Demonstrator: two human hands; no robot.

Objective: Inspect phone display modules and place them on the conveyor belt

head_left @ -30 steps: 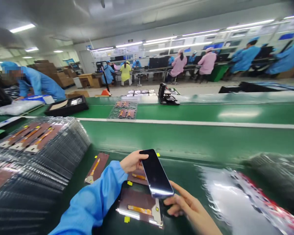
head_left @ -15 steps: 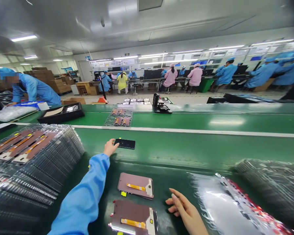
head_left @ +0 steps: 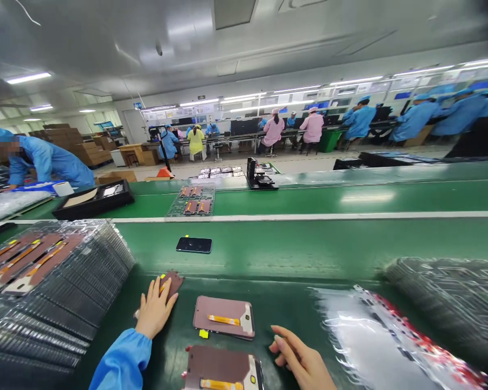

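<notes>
My left hand (head_left: pixel 153 310) lies flat, fingers together, on a brown screen panel (head_left: pixel 171 281) at the near edge of the green belt. My right hand (head_left: pixel 299 360) rests near the bottom with loosely stretched fingers and holds nothing. Between them lies a pinkish panel with an orange flex strip (head_left: pixel 223 318). Another such panel (head_left: pixel 223 371) sits at the bottom edge. A dark-glass phone screen (head_left: pixel 194 245) lies alone on the belt, beyond my left hand.
A slanted stack of clear trays with panels (head_left: pixel 44 281) fills the left. Clear bags and trays (head_left: pixel 394 336) lie at right. Farther on the belt (head_left: pixel 350 244) are a panel tray (head_left: pixel 192 200), a black tray (head_left: pixel 93 198) and a black fixture (head_left: pixel 258 176). Workers sit behind.
My left hand let go of the dark screen on the belt and drew back onto the brown panel. One second ago both hands held that screen near me.
</notes>
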